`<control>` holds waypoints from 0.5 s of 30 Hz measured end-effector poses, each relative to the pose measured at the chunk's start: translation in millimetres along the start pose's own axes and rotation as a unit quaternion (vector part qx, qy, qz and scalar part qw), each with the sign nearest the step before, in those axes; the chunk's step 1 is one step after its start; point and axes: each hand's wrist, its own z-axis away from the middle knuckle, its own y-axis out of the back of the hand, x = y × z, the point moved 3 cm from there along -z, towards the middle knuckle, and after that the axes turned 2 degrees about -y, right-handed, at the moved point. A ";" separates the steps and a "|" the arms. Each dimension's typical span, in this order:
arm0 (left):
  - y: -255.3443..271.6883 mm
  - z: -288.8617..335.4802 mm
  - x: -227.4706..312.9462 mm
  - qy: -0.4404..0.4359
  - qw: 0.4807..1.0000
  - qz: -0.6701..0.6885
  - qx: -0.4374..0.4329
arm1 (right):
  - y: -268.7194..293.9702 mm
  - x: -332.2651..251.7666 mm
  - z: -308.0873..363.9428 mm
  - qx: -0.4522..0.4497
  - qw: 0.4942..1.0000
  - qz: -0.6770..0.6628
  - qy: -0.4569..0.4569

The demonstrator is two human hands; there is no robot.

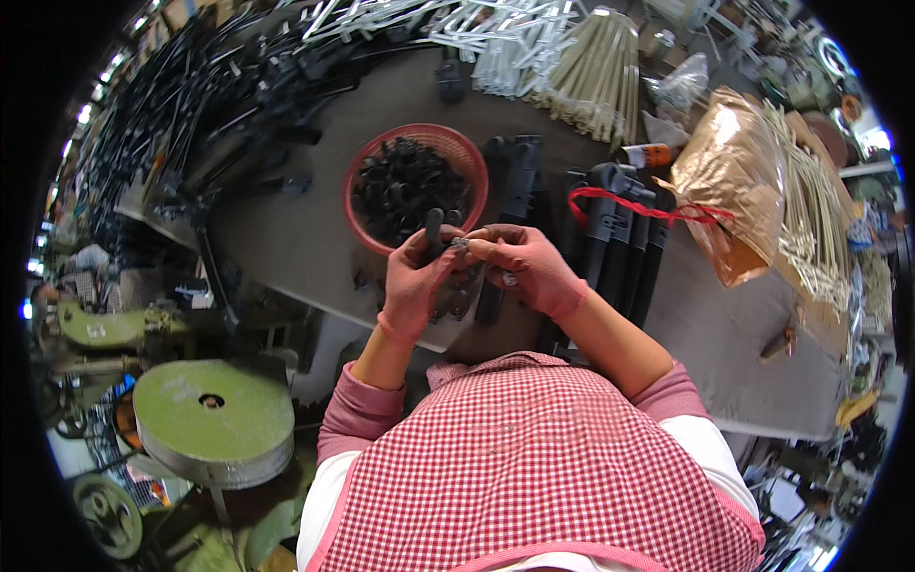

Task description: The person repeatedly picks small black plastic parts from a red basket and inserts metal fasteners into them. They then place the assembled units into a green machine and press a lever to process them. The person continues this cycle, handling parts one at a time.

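Observation:
My two hands, in pink gloves with blackened fingertips, meet in front of the red plastic basket (479, 195) of small black parts (405, 186). My left hand (416, 278) is closed on a dark elongated part (434, 229) that sticks up past its fingers. My right hand (532, 269) pinches a small silvery metal piece (459, 244) against that part. Fingers cover most of both pieces, so how they join is hidden. Below the hands, several small round dark pieces (457, 305) show near the table's front edge.
Black tubes with fittings (610, 229) lie right of the hands, crossed by a red strap (620, 198). A brown bag (729, 181) and pale rods (600, 71) stand beyond. Black rods (181, 95) pile up at the far left. A round green machine (214, 410) stands lower left.

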 end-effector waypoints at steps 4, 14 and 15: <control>-0.4 7.4 -1.0 0.007 1.000 -0.014 -0.003 | 0.0 -5.6 5.0 -0.005 0.993 0.114 0.008; -4.2 15.7 2.6 0.051 0.998 0.027 0.016 | -13.4 -7.3 10.3 0.042 0.903 0.376 0.203; -3.3 15.5 6.2 0.045 0.999 0.011 -0.014 | -11.5 -7.9 11.1 0.037 0.914 0.378 0.141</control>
